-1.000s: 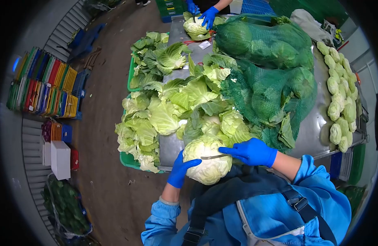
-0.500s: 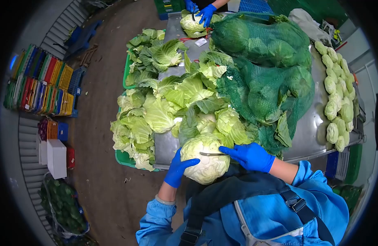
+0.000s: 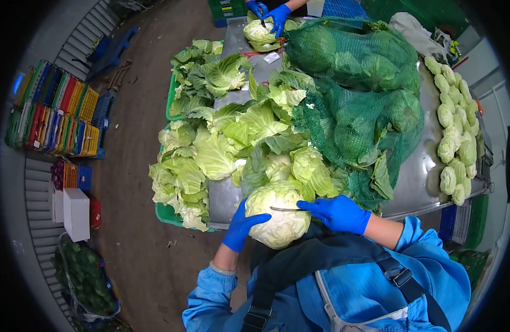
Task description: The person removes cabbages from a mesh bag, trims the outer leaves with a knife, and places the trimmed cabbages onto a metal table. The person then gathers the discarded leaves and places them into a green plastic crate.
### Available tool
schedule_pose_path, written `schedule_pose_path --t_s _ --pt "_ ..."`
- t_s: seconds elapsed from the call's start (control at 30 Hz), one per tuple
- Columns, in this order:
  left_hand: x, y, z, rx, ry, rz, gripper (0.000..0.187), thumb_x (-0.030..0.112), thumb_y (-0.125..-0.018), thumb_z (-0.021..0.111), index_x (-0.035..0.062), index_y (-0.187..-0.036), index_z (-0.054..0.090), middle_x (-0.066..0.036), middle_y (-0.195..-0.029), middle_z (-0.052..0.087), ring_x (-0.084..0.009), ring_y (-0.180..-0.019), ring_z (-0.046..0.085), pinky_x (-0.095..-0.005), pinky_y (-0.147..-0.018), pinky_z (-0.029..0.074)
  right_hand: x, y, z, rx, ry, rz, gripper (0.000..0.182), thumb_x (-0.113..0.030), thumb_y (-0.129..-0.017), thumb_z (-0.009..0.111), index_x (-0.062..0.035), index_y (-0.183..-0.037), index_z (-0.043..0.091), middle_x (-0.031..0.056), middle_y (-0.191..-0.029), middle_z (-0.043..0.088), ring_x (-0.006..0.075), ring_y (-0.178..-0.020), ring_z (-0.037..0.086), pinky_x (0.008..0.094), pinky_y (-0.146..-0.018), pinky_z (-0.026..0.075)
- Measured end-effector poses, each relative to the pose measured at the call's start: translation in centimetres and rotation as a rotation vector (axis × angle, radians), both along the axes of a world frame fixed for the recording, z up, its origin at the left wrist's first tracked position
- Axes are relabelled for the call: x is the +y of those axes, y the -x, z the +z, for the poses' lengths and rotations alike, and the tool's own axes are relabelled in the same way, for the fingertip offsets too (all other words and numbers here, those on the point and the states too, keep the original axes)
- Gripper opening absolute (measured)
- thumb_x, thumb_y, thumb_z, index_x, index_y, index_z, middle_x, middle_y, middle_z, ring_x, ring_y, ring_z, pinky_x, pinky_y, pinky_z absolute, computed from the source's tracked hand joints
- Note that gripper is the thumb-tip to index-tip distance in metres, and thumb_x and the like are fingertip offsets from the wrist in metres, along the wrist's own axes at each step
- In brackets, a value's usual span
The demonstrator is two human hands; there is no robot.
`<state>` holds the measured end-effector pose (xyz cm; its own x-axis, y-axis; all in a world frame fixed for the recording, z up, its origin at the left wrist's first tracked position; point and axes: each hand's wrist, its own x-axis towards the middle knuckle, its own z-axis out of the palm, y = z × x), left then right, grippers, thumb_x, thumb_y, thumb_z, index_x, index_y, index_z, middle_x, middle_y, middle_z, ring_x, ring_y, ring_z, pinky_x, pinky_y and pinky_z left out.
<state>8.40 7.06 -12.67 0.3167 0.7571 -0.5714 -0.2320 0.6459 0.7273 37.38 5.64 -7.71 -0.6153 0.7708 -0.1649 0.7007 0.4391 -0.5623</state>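
Observation:
A pale, trimmed cabbage (image 3: 277,228) sits at the near edge of the metal table, close to my body. My left hand (image 3: 243,226), in a blue glove, grips its left side with the thumb over the front. In my right hand (image 3: 337,214), also gloved, is a knife (image 3: 288,209), its thin blade lying across the cabbage's face. The knife's handle is hidden inside my closed fingers. Just beyond the cabbage lie loose cabbage leaves (image 3: 260,124), heaped on the table and over green crates at the left.
Green mesh sacks of cabbages (image 3: 354,61) cover the table's middle right. Trimmed cabbages (image 3: 457,127) line the right side of the metal table (image 3: 418,180). Across the table, another person's gloved hands (image 3: 274,19) work on a cabbage (image 3: 260,36). Stacked colourful crates (image 3: 58,108) stand at the left.
The knife and my right hand have shifted very slightly on the cabbage. My left hand keeps its hold. The other person's hands have moved a little.

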Motion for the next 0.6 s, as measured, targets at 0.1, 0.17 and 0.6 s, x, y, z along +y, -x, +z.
schedule_pose_path --t_s 0.1,0.17,0.6 --pt "0.1 0.2 -0.4 0.023 -0.019 -0.015 0.075 0.004 -0.067 0.081 0.0014 -0.131 0.043 -0.011 -0.123 0.056 -0.0223 -0.112 0.055 -0.0351 -0.095 0.046 -0.2 -0.5 1.2 -0.075 0.011 -0.001 0.047 -0.021 -0.089 0.05 -0.0221 -0.136 0.047 0.0102 -0.08 0.059 0.0297 -0.058 0.059 0.0416 -0.05 0.048" --pt "0.1 0.2 -1.1 -0.02 -0.013 -0.006 0.075 0.004 -0.067 0.081 0.0014 -0.131 0.043 -0.011 -0.123 0.056 -0.0223 -0.112 0.055 -0.0354 -0.095 0.047 -0.4 -1.3 1.4 -0.136 -0.011 0.021 0.052 -0.018 -0.086 0.051 -0.0217 -0.137 0.045 0.0098 -0.079 0.058 0.0284 -0.058 0.059 0.0414 -0.048 0.047" --pt "0.8 -0.6 0.7 -0.009 -0.094 -0.073 0.073 0.003 -0.069 0.079 0.0001 -0.132 0.043 -0.012 -0.123 0.056 -0.0223 -0.113 0.054 -0.0351 -0.096 0.045 0.6 -0.1 -3.5 0.01 -0.291 -0.292 0.039 -0.025 -0.091 0.054 -0.0192 -0.13 0.053 0.0084 -0.076 0.059 0.0261 -0.061 0.06 0.0408 -0.048 0.046"
